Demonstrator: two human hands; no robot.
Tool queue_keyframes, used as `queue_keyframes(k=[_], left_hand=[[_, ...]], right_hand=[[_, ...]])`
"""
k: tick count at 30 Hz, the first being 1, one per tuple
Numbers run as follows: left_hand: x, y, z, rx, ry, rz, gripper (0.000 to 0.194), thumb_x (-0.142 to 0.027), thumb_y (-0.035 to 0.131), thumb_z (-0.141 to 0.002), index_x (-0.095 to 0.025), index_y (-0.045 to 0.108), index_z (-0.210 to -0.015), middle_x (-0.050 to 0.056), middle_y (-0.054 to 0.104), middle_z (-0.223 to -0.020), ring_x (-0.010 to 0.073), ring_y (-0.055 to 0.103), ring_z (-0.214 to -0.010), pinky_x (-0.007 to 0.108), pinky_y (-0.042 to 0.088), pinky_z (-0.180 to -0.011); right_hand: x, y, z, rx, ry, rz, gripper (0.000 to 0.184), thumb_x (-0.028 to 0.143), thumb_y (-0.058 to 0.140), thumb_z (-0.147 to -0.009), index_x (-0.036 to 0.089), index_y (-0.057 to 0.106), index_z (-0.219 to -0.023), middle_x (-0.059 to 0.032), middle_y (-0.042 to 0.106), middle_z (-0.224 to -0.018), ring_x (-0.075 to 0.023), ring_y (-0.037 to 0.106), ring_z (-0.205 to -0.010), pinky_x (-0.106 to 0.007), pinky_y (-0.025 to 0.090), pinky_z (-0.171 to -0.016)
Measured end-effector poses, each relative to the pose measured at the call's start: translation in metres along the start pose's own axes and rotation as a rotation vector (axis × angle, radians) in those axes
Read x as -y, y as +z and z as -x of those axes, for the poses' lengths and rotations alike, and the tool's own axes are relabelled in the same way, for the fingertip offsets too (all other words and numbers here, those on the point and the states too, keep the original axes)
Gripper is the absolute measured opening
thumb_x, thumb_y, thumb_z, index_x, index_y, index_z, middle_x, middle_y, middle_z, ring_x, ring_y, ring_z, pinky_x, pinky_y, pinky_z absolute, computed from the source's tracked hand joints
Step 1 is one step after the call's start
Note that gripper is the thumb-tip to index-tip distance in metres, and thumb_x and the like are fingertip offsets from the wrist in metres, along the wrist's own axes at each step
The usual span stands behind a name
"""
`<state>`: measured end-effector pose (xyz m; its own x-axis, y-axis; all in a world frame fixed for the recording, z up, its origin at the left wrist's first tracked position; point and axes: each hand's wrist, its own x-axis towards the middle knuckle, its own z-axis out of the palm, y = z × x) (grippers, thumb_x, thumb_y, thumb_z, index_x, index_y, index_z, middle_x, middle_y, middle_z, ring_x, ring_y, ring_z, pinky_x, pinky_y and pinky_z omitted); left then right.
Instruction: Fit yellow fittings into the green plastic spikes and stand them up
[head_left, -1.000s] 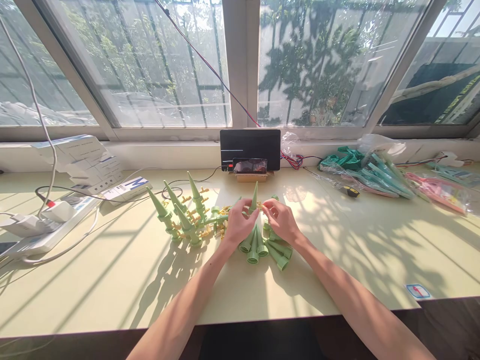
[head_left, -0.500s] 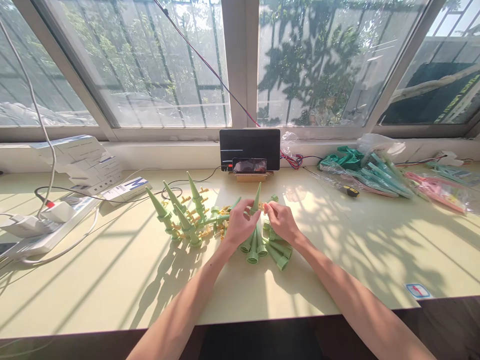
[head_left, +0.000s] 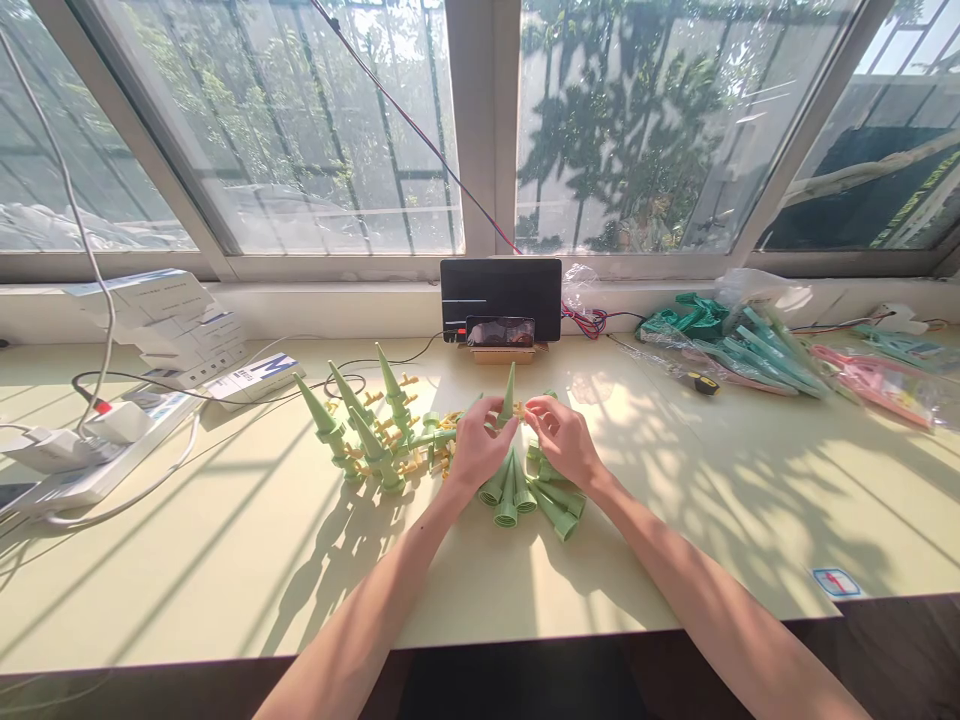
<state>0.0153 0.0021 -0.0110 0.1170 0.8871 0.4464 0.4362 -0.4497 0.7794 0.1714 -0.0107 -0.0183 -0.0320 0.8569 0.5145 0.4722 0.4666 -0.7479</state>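
Light-green and tapered, a plastic spike (head_left: 509, 392) stands gripped in our left hand (head_left: 482, 442), between the front and back edges of the cream worktop (head_left: 210, 590); our right hand (head_left: 564, 437) pinches a small yellow plastic fitting (head_left: 519, 409) beside it. Hollow green plastic cones (head_left: 507, 505) lie nearer the front.
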Motion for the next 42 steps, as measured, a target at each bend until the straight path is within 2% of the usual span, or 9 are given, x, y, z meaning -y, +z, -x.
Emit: queue_keyframes(k=[3, 11, 19, 25, 34, 37, 42], left_hand=[[0.001, -0.0002, -0.0002, 0.004, -0.017, 0.01, 0.022, -0.035, 0.061, -0.082, -0.021, 0.064, -0.099, 0.004, 0.068, -0.097, 0.0153, 0.061, -0.074, 0.028, 0.052, -0.062], [-0.0012, -0.001, 0.0007, 0.018, 0.013, 0.025, 0.021, -0.034, 0.061, -0.082, -0.021, 0.063, -0.098, 0.004, 0.068, -0.097, 0.0154, 0.06, -0.075, 0.027, 0.051, -0.062], [0.0001, -0.0004, 0.0008, 0.026, 0.029, 0.031, 0.019, -0.032, 0.061, -0.082, -0.021, 0.063, -0.097, 0.004, 0.067, -0.095, 0.0146, 0.059, -0.072, 0.026, 0.05, -0.062], [-0.0008, -0.0009, 0.0008, 0.037, 0.04, 0.051, 0.019, -0.032, 0.062, -0.082, -0.021, 0.063, -0.098, 0.004, 0.066, -0.096, 0.0144, 0.06, -0.075, 0.027, 0.05, -0.065], [-0.0036, -0.0008, 0.0012, 0.032, 0.051, 0.088, 0.021, -0.031, 0.064, -0.08, -0.022, 0.064, -0.099, 0.004, 0.066, -0.096, 0.014, 0.058, -0.074, 0.027, 0.051, -0.067], [-0.0066, -0.0019, 0.0015, 0.036, 0.018, 0.117, 0.021, -0.032, 0.066, -0.079, -0.022, 0.065, -0.098, 0.004, 0.067, -0.097, 0.0166, 0.06, -0.083, 0.029, 0.052, -0.072], [-0.0083, -0.0048, 0.0004, 0.089, -0.124, 0.257, 0.028, -0.037, 0.069, -0.077, -0.022, 0.066, -0.1, 0.007, 0.067, -0.105, 0.0215, 0.061, -0.101, 0.034, 0.051, -0.085]], right_hand=[[-0.0026, 0.0009, -0.0001, 0.009, -0.009, -0.016, 0.016, 0.031, 0.051, -0.091, 0.019, 0.061, -0.096, -0.0068, 0.068, -0.092, -0.0132, 0.057, -0.062, -0.024, 0.044, -0.056], [-0.005, 0.0015, -0.0003, 0.026, -0.014, -0.048, 0.018, 0.034, 0.047, -0.092, 0.019, 0.057, -0.09, -0.0054, 0.065, -0.084, -0.0137, 0.056, -0.063, -0.025, 0.044, -0.056], [-0.0056, 0.0003, 0.0008, 0.028, -0.012, 0.01, 0.023, 0.038, 0.044, -0.094, 0.022, 0.054, -0.08, 0.0, 0.051, -0.06, -0.0135, 0.044, -0.051, -0.027, 0.035, -0.05], [-0.0035, -0.0005, 0.0005, 0.016, -0.007, 0.038, 0.028, 0.038, 0.042, -0.095, 0.023, 0.052, -0.074, -0.0004, 0.048, -0.057, -0.0143, 0.038, -0.05, -0.029, 0.03, -0.05], [-0.0036, -0.0017, 0.0008, 0.014, 0.008, 0.059, 0.035, 0.039, 0.038, -0.097, 0.02, 0.053, -0.071, 0.0029, 0.042, -0.051, -0.0115, 0.037, -0.046, -0.026, 0.028, -0.049], [-0.0039, -0.0016, 0.0005, 0.01, 0.009, 0.056, 0.036, 0.039, 0.038, -0.097, 0.019, 0.054, -0.071, 0.0034, 0.042, -0.051, -0.0109, 0.036, -0.046, -0.025, 0.027, -0.048], [-0.0044, -0.0016, 0.001, 0.03, 0.01, 0.037, 0.036, 0.04, 0.037, -0.097, 0.019, 0.054, -0.074, 0.0039, 0.042, -0.052, -0.0105, 0.037, -0.047, -0.024, 0.027, -0.048]])
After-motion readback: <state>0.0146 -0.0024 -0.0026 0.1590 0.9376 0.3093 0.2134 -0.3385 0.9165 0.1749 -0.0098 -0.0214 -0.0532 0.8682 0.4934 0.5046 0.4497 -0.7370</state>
